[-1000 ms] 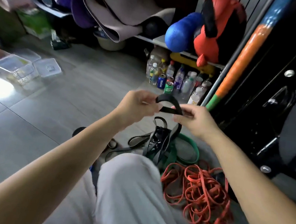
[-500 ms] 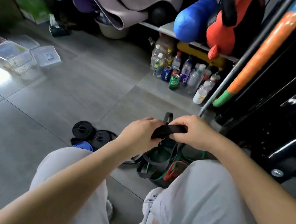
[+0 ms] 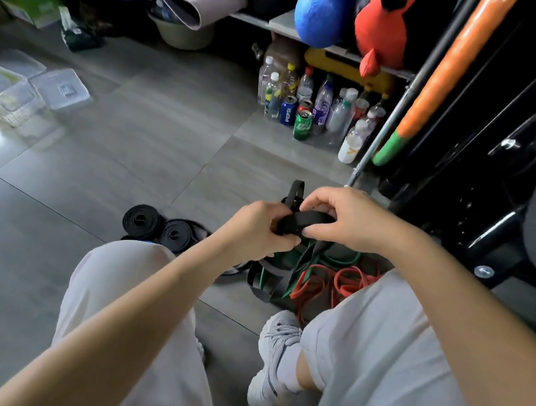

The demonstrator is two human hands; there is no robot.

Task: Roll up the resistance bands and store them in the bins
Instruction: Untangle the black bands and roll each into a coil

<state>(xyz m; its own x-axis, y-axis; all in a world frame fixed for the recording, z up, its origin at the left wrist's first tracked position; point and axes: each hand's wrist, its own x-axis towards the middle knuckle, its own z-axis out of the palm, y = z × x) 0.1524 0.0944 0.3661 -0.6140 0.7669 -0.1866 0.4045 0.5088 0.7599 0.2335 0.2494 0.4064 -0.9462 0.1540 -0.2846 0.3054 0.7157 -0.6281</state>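
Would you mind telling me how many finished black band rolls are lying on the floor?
2. The first roll lies on the floor tiles just beyond the left knee; the second roll sits touching it on its right. Others may be hidden behind the knee.

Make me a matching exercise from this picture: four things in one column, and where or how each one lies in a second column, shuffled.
Column one: 1 black band; 2 rolled black bands; 3 red bands; 4 clear bins.
Column two: A far left on the floor; B gripped by left hand and right hand; C loose tangle; D coiled tight.
Pairs: 1-B, 2-D, 3-C, 4-A.
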